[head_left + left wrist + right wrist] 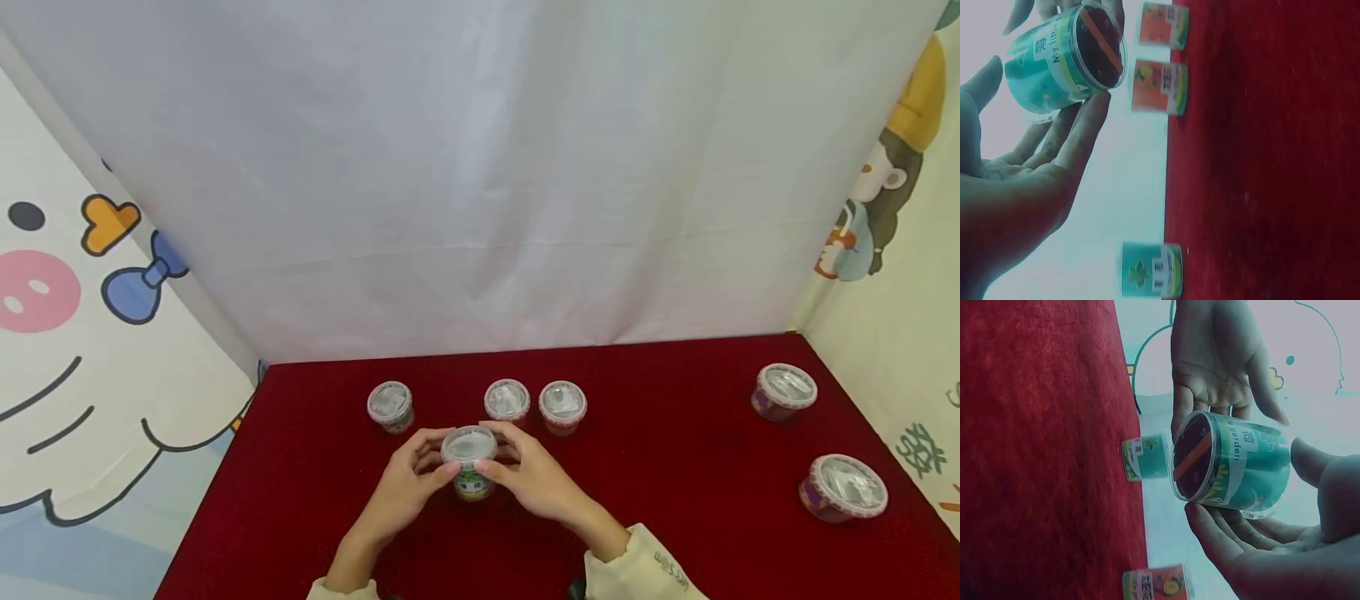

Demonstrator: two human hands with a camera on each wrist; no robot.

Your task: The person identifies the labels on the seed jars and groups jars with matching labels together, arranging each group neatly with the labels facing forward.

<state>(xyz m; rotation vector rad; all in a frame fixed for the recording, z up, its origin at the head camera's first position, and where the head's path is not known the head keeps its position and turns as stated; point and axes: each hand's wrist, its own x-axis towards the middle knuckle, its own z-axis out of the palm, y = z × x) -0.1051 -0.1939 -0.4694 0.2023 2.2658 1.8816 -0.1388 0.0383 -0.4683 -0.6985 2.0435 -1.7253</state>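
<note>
A clear plastic tub [472,482] with a translucent lid and a green printed label is held up over the red cloth, its base showing in both wrist views. My left hand [405,482] grips it from the left, thumb at the front and fingers curved round the side. From the right, my right hand [538,477] holds the same tub in a matching way. In the right wrist view the tub [1254,459] is tilted in the picture, with a dark base crossed by an orange strip.
Behind the hands stand a green-labelled tub [391,407] and two orange-labelled tubs, one left [507,402] and one right [562,408]. Two wider purple-sided tubs, one farther [783,390] and one nearer [843,489], sit at the right. A white curtain [480,183] hangs behind the red table [675,517].
</note>
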